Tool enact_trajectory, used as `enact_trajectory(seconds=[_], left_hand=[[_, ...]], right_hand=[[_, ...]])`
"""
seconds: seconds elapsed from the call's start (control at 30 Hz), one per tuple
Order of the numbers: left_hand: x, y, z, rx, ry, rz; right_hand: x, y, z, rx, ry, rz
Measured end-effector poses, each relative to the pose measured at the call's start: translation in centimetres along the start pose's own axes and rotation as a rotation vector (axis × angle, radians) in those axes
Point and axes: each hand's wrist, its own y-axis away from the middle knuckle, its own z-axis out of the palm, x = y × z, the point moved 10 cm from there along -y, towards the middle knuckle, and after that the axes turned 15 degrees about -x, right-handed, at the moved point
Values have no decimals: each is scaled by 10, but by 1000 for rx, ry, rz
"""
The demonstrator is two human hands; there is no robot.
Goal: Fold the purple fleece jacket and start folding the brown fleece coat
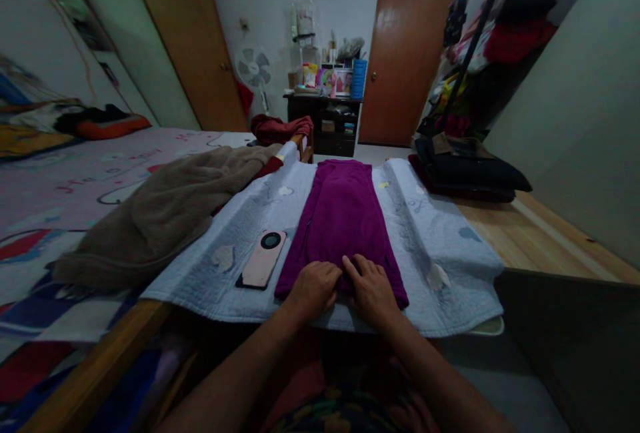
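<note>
Pale-blue quilted cloth; purple garment flat across its middle.
Left hand and right hand at the garment's six-o'clock edge; left fingers bent together, right ones slightly spread; whether either pinches it, I cannot tell; phone at its eight o'clock.

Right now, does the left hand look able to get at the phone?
Probably yes: the phone lies uncovered on the pale blue cloth, to the outer side of the left hand, and only the low edge of the purple garment seems to lie between them.
</note>
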Motion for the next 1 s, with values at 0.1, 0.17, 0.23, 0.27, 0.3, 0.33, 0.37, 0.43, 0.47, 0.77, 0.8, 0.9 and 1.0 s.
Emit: enact_trajectory(seconds=[0.1, 0.17, 0.23, 0.27, 0.3, 0.33, 0.37, 0.43, 0.47, 0.77, 0.8, 0.9, 1.0], left_hand=[[-3, -3, -3, -36, -7, -2], [-6, -6, -4, -57, -1, -11], [-7, -8, -3, -85, 10, -15], [-8, -9, -2, -102, 17, -14], [-8, -10, -2, -117, 26, -14], [-9, -11, -3, -131, 40, -12], [-11, -12, -6, -147, 66, -4], [-17, -13, -13, -196, 170, 36], [-22, -15, -18, -234, 252, 71], [-107, -95, -67, -184, 542, 208], [-110, -108, -63, -201, 512, 230], [-110, -143, -54, -218, 369, 276], [-99, -171, -52, -207, 245, 329]], right_hand=[[-1, -6, -3, 37, 7, -51], [-4, -10, -3, 32, -5, -121], [-6, -14, -2, 1, -33, -163], [-5, -15, -2, -17, -49, -171], [-5, -16, -3, -31, -65, -172], [-4, -17, -5, -42, -80, -173], [-4, -18, -7, -50, -92, -175], [-4, -19, -13, -66, -111, -177], [-3, -20, -15, -76, -118, -177], [3, -28, -41, -171, -119, -161], [3, -29, -44, -183, -119, -164], [3, -32, -50, -230, -106, -168], [5, -35, -53, -282, -91, -171]])
